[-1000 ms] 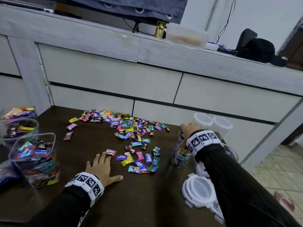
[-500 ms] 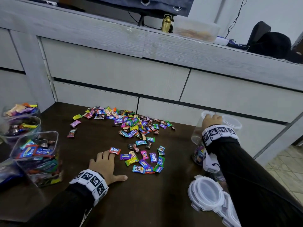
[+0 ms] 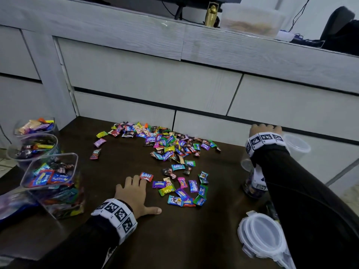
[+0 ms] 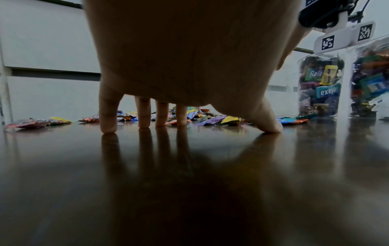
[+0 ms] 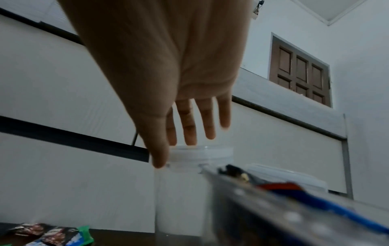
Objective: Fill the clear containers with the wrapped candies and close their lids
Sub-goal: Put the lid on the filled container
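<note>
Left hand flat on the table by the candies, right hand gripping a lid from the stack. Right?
Not quite. The left hand does lie flat on the table, but the right hand reaches, fingers straight, over an empty clear container; the right wrist view shows this. The lids lie untouched.

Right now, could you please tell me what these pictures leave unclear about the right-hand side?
- Empty container: head view, the right hand covers its mouth; whether the fingers touch its rim is blurred in the right wrist view.
- Filled jar: head view, the sleeve hides its top.
- Lids: count unclear, partly under the sleeve.
</note>
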A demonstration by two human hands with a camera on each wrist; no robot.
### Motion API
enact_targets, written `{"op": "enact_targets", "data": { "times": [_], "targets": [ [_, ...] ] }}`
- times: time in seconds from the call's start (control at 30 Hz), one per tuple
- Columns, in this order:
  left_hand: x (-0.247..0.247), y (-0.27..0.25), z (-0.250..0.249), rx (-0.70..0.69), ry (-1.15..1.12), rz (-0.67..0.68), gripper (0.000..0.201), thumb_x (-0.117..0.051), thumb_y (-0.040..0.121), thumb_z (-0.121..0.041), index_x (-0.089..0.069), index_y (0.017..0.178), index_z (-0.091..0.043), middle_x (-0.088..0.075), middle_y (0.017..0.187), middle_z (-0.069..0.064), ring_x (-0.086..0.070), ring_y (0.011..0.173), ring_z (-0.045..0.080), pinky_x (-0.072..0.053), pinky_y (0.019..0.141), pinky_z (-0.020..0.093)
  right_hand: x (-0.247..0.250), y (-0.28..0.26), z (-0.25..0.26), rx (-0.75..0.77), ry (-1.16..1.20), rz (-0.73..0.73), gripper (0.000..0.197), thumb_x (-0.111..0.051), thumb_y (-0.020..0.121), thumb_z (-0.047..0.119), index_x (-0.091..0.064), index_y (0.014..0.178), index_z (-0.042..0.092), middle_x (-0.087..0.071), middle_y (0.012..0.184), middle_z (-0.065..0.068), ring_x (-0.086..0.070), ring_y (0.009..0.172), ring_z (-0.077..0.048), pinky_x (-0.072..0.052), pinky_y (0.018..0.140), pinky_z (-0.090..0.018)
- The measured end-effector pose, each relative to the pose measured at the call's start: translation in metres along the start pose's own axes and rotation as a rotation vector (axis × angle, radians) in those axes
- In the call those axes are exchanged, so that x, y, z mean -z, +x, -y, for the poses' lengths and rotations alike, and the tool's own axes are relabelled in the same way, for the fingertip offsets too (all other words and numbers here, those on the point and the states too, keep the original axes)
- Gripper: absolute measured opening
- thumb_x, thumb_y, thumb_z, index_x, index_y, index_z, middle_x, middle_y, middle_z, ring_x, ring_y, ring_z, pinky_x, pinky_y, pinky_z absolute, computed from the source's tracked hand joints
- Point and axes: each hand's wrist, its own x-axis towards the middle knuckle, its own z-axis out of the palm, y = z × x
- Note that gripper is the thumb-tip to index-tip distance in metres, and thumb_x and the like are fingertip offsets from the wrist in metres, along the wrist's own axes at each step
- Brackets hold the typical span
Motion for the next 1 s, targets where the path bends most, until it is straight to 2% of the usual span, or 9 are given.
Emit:
{"op": "enact_targets", "data": {
  "times": [0.07,0.17,0.2,0.27,0.37,0.5,0.63,0.8,1.0],
  "targets": [
    [0.0,0.0,0.0,0.001,0.007,0.005,0.118,-0.05,0.062,-0.091,-0.017,0.151,-0.021,-0.019,0.157,0.007,-0.021,0.143,0.029,-0.03,0.11,0.05,-0.009,0.013,0.001,0.06,-0.067,-0.025,0.034,-0.048,0.093,0.014,-0.049,0.126,0.006,-0.049,0.127,-0.018,-0.052,0.115,-0.04,-0.042,0.094,-0.046],
    [-0.001,0.0,0.0,-0.004,0.012,0.002,0.117,-0.049,0.063,-0.091,-0.017,0.151,-0.021,-0.018,0.157,0.007,-0.022,0.142,0.028,-0.03,0.11,0.049,-0.02,0.015,0.01,0.128,-0.255,-0.023,0.033,-0.043,0.095,0.003,-0.046,0.127,0.0,-0.042,0.131,-0.029,-0.05,0.114,-0.048,-0.045,0.094,-0.052],
    [-0.001,-0.001,0.0,-0.008,0.011,0.0,0.117,-0.049,0.063,-0.091,-0.017,0.151,-0.022,-0.018,0.157,0.006,-0.022,0.142,0.027,-0.03,0.11,0.049,-0.024,0.016,0.011,0.132,-0.294,-0.029,0.031,-0.041,0.094,0.0,-0.047,0.124,-0.001,-0.042,0.131,-0.033,-0.049,0.115,-0.047,-0.045,0.092,-0.051],
    [0.0,-0.002,0.001,-0.017,0.003,0.001,0.115,-0.049,0.064,-0.09,-0.017,0.151,-0.022,-0.018,0.157,0.005,-0.022,0.142,0.027,-0.03,0.111,0.049,-0.028,0.018,0.007,0.139,-0.339,-0.061,0.026,-0.043,0.09,-0.002,-0.051,0.115,0.0,-0.054,0.118,-0.032,-0.049,0.113,-0.041,-0.042,0.087,-0.043],
    [0.002,-0.005,0.0,-0.02,-0.012,0.008,0.113,-0.05,0.067,-0.088,-0.016,0.152,-0.021,-0.016,0.159,0.006,-0.02,0.144,0.027,-0.029,0.112,0.049,-0.03,0.02,0.003,0.143,-0.286,-0.102,0.027,-0.044,0.087,-0.003,-0.051,0.113,0.002,-0.058,0.11,-0.03,-0.045,0.111,-0.035,-0.038,0.093,-0.041],
    [-0.002,-0.009,-0.002,-0.024,-0.038,0.062,0.112,-0.048,0.074,-0.084,-0.004,0.155,-0.019,0.001,0.163,0.007,-0.003,0.15,0.028,-0.019,0.118,0.052,-0.026,0.006,0.01,0.219,-0.29,-0.048,0.03,-0.052,0.092,0.012,-0.045,0.119,0.0,-0.051,0.118,-0.026,-0.054,0.109,-0.042,-0.046,0.091,-0.048],
    [-0.009,-0.012,-0.003,-0.042,-0.014,0.134,0.114,-0.039,0.078,-0.085,0.011,0.155,-0.016,0.019,0.162,0.01,0.012,0.15,0.03,-0.008,0.12,0.055,-0.016,-0.012,0.014,0.309,-0.32,0.029,0.04,-0.051,0.096,0.023,-0.04,0.129,0.004,-0.045,0.126,-0.02,-0.054,0.112,-0.039,-0.048,0.09,-0.045],
    [-0.012,-0.014,0.0,-0.052,-0.035,0.146,0.114,-0.039,0.079,-0.084,0.013,0.154,-0.016,0.021,0.161,0.009,0.014,0.15,0.029,-0.006,0.12,0.054,-0.005,-0.043,0.015,0.396,-0.349,0.149,0.059,-0.067,0.086,0.032,-0.04,0.132,0.009,-0.038,0.131,-0.016,-0.048,0.116,-0.038,-0.045,0.091,-0.042],
    [-0.009,-0.019,-0.003,-0.039,-0.075,0.134,0.112,-0.042,0.08,-0.081,0.009,0.155,-0.016,0.017,0.162,0.008,0.01,0.15,0.029,-0.009,0.12,0.052,0.009,-0.09,0.0,0.457,-0.243,0.21,0.077,-0.073,0.072,0.052,-0.04,0.128,0.012,-0.04,0.126,-0.014,-0.051,0.113,-0.038,-0.044,0.081,-0.04]
  ]
}}
